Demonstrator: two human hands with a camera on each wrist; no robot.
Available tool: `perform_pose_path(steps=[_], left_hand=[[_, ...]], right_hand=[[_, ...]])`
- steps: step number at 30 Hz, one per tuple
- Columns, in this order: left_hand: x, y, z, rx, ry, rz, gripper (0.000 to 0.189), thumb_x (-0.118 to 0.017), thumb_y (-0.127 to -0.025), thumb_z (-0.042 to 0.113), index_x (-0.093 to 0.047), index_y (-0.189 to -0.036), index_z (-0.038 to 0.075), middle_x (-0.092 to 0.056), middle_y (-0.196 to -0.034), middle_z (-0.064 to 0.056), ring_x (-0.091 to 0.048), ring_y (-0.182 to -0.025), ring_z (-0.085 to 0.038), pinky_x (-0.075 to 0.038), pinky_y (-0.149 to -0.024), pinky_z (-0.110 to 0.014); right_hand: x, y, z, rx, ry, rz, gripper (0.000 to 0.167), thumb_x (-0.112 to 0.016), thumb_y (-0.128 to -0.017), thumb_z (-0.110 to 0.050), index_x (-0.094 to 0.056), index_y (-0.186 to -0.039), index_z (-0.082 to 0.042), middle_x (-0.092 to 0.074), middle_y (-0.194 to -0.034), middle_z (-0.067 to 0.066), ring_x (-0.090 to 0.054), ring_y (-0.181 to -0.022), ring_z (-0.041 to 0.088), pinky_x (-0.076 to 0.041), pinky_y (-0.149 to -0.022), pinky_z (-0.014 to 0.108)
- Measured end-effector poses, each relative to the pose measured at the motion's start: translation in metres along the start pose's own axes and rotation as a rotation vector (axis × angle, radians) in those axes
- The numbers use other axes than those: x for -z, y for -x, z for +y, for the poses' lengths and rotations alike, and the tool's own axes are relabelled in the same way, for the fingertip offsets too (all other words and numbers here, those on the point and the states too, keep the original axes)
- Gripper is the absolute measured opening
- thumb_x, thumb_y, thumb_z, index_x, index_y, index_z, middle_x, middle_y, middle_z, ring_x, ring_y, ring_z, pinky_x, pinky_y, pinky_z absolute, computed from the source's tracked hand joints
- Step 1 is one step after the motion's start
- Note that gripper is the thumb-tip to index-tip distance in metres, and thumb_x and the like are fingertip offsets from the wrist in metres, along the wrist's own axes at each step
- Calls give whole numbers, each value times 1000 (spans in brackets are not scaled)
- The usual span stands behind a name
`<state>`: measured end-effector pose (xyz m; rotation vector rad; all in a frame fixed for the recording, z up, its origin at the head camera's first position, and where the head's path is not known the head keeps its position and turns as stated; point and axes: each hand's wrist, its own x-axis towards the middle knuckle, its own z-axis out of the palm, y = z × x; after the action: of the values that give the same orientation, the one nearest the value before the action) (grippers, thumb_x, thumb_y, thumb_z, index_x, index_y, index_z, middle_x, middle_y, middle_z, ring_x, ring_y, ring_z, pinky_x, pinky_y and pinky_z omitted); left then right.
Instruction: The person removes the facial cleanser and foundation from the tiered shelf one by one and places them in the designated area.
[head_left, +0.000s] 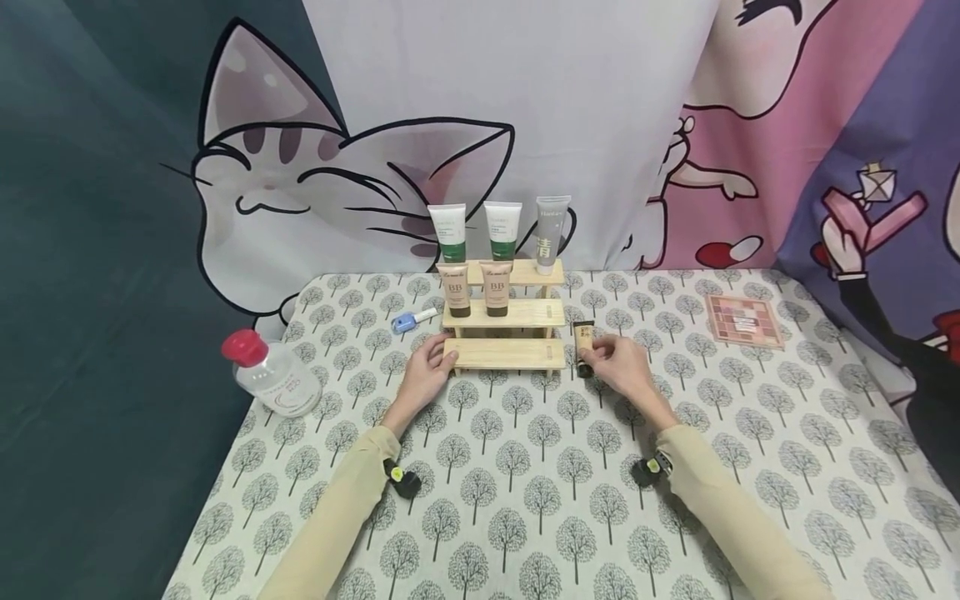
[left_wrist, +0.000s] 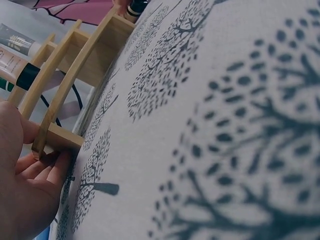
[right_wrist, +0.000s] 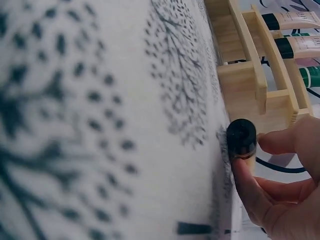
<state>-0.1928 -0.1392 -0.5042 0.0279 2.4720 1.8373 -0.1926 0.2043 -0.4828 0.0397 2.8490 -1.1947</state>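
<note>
I'd guess the tube (head_left: 584, 337) light, soft, best held near the cap (right_wrist: 241, 138); right hand (head_left: 622, 364) pinches it, left hand (head_left: 425, 372) grips the 3-tier stand (head_left: 506, 353).

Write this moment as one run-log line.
left hand: grips wooden stand | right hand: pinches black-capped tube | two BB tubes: on middle tier

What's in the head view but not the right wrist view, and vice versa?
Only the head view shows a red-capped clear plastic bottle, a small white-capped blue bottle and a pink rectangular palette. Only the right wrist view shows the round end of the black cap on the slim tan tube. Both show the right hand pinching that tube, and a pale wooden stand bearing two beige, dark-capped tubes.
</note>
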Motion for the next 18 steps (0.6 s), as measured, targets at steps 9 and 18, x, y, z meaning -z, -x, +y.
perform_pose_path(steps=[9, 18], left_hand=[[2, 4, 7, -25, 2, -16, 48, -60, -100, 9, -47, -145, -3, -55, -143, -28, -58, -131, -40, -52, -111, -38], [1, 1, 1, -21, 3, -7, 48, -61, -100, 10, -48, -144, -1, -57, -142, -26, -60, -130, -38, -53, -110, -37]], right_hand=[[20, 0, -22, 57, 11, 53, 42, -66, -97, -23, -61, -126, 7, -71, -106, 22, -69, -97, 35, -62, -87, 47], [32, -4, -56, 160, -71, 67, 41, -68, -96, -18, -60, -129, 5, -71, -114, 25, -70, -104, 40, -62, -93, 51]])
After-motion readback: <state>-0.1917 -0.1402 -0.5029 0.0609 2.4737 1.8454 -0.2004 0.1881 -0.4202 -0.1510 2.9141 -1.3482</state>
